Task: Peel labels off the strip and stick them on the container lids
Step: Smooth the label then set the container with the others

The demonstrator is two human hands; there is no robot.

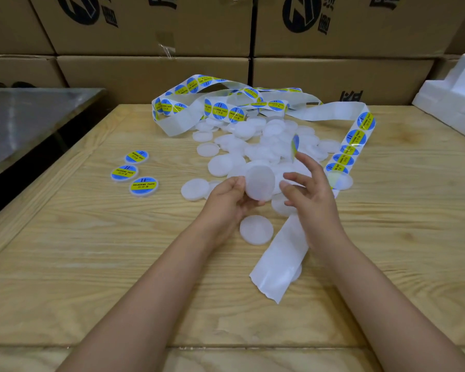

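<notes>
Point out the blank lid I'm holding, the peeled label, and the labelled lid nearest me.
blank lid [259,181]: head view, centre of its flat face.
peeled label [295,145]: head view, middle of its edge-on disc.
labelled lid [143,185]: head view, yellow band across its label.

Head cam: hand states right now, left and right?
Left hand: holds a blank white lid.
Right hand: open, with a peeled label clinging to a raised fingertip, not pinched.

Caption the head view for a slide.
Left hand holds a blank lid; right hand carries a peeled label on a fingertip.
</notes>
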